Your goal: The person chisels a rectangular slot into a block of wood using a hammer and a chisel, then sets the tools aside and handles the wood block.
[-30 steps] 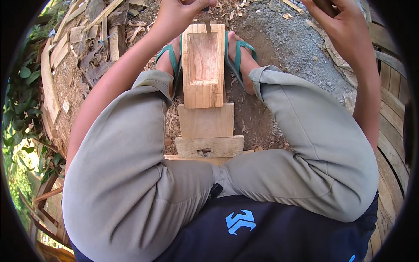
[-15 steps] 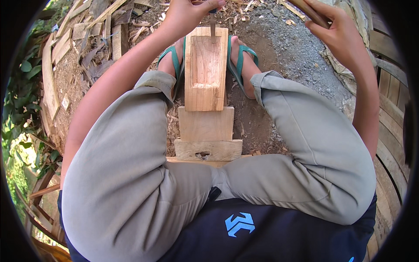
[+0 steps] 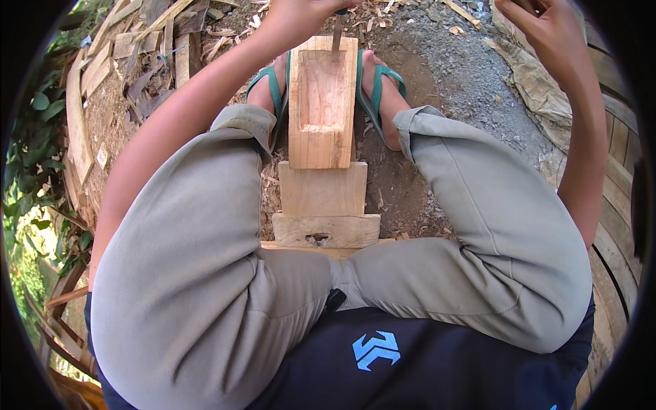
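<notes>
Between my feet lies a pale wooden block (image 3: 320, 149) with a rectangular hollow cut into its upper face. My left hand (image 3: 304, 15) is closed around the handle of a chisel (image 3: 337, 34), at the top edge of the view. The narrow metal blade points down at the far end of the hollow; most of the handle is cut off. Raised at the upper right, my right hand (image 3: 547, 33) is closed on a wooden stick-like tool. Little of that tool shows now, and its far end is out of view.
Under the block's near end is a flat board (image 3: 322, 190), with a smaller knotted piece of wood (image 3: 326, 231) nearer me. My sandalled feet flank the block. Wood scraps (image 3: 147, 44) lie left, gravel (image 3: 471, 89) and a crumpled sheet (image 3: 536, 85) right.
My right hand has moved up and outward to the right, carrying the wooden tool mostly out of view. The left hand and chisel have shifted only slightly; the block stays between my feet.
</notes>
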Motion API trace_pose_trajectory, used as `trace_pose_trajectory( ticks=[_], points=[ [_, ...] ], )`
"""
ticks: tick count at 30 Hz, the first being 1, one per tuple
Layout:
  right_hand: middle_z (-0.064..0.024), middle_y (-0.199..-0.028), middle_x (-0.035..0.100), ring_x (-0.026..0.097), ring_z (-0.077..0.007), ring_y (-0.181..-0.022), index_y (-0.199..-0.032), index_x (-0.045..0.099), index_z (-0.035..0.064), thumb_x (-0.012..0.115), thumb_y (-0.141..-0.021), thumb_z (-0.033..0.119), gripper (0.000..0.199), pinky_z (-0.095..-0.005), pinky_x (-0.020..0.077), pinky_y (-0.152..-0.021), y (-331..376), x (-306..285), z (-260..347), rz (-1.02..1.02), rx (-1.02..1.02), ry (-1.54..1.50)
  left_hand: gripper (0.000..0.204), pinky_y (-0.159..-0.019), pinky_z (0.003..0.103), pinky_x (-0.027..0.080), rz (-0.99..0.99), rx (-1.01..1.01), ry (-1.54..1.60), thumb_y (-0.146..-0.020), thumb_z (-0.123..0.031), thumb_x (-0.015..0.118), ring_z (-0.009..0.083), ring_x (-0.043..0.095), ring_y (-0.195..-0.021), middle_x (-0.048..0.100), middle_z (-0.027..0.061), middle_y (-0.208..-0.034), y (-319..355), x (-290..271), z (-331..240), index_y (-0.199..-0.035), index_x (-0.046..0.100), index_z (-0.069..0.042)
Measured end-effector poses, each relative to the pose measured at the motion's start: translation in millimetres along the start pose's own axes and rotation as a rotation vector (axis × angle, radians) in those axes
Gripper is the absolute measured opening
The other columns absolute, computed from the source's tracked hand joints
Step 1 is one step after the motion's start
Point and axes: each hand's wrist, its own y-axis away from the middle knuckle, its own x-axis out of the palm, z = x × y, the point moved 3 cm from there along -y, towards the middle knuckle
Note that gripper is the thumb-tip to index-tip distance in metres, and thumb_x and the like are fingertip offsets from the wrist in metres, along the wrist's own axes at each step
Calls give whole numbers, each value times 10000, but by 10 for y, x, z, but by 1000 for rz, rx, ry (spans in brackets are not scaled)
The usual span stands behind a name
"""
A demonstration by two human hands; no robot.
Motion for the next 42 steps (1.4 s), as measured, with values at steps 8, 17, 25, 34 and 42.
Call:
trace_pose_trajectory(
  ticks=[8, 17, 25, 34, 42],
  points=[
    [-29, -785, 612, 540, -107, -705, -1358, 671, 89, 606, -833, 42, 532, -299, 452, -642, -13, -47, 10, 64, 73, 0, 464, -863, 277, 561, -3, -38, 37, -947, -36, 725, 113, 683, -970, 717, 67, -1084, -1, 10, 56, -1378, 561, 21],
    [24, -731, 520, 504, -89, -683, -1388, 647, 78, 597, -835, 29, 558, -283, 422, -606, -54, 2, -35, 174, 46, -24, 415, -834, 273, 565, 3, -27, 57, -946, -19, 719, 110, 683, -933, 726, 64, -1057, -72, 36, 105, -1337, 588, 24],
    [-27, -772, 605, 519, -99, -658, -1380, 651, 65, 604, -839, 28, 544, -284, 434, -593, 95, 156, 7, 174, 80, 42, 361, -815, 264, 566, -21, -117, -47, -950, -37, 721, 91, 668, -943, 721, 47, -1046, 94, 26, 214, -1289, 612, 18],
    [11, -766, 585, 505, -96, -666, -1379, 656, 62, 647, -826, 69, 552, -277, 413, -601, 180, 71, 41, -54, 32, 0, 219, -753, 246, 543, -104, -6, -7, -959, -55, 718, 72, 644, -854, 691, 12, -965, 148, -132, -83, -1153, 636, 3],
    [7, -761, 581, 516, -98, -677, -1370, 639, 15, 614, -838, 17, 533, -287, 421, -609, 279, 207, 125, -102, -107, 69, 214, -759, 243, 542, -121, 28, 8, -959, -40, 712, 69, 640, -869, 684, 0, -972, 206, -84, -69, -1154, 633, 4]
  ],
)
